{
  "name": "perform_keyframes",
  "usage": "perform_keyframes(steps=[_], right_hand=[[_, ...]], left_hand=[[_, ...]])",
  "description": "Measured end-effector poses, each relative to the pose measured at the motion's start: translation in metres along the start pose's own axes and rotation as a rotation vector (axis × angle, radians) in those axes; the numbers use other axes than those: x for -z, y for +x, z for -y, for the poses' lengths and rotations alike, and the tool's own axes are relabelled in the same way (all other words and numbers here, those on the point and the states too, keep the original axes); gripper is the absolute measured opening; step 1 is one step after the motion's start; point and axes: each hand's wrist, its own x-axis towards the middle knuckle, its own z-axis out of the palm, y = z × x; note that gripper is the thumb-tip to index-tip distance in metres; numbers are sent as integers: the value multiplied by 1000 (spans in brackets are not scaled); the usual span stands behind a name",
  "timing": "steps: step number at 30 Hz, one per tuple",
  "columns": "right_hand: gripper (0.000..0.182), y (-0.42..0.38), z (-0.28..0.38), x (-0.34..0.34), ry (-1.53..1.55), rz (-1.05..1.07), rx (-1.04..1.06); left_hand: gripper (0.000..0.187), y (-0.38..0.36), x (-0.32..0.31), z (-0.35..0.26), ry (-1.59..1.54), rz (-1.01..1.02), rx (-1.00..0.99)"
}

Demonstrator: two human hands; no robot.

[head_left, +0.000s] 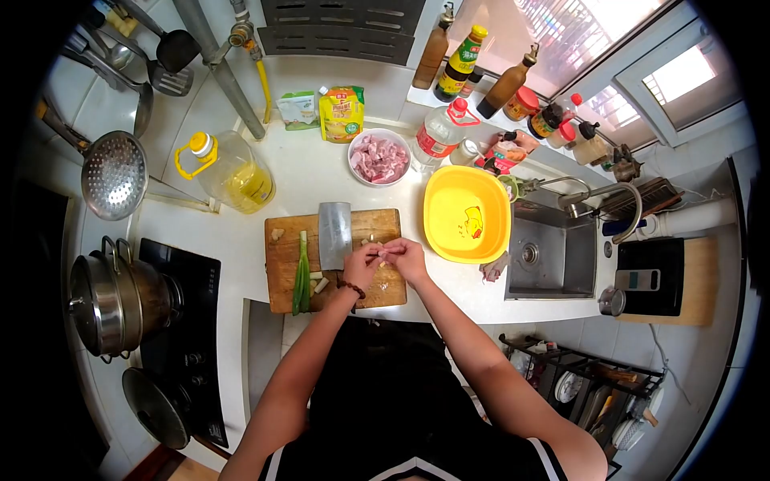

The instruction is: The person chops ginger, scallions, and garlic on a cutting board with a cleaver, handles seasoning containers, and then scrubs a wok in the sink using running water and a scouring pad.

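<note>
- Head cam: both hands are over the rectangular brown wooden cutting board (281,256), fingertips pinched close together.
- Left hand (360,268) and right hand (407,260) meet on a small pale piece (382,255), too tiny to ID, sitting above the board's right half.
- Broad grey metal cleaver (334,232) lies flat just beside the left hand, long green-and-white scallion (301,276) left of that.
- Past the board: round white bowl (350,167) of raw pink meat (379,158), plus a squarish yellow plastic basin (434,192) off to the right.
</note>
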Motion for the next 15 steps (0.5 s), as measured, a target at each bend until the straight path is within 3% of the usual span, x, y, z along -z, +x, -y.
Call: perform_keyframes(steps=[4,15], right_hand=[[16,-3,7,1,-207,-54,-6],[11,-1,-7,-1,94,-2,-91]], left_hand=[[20,0,0,18,-361,81,242],[21,-1,3,30,-192,59,186]])
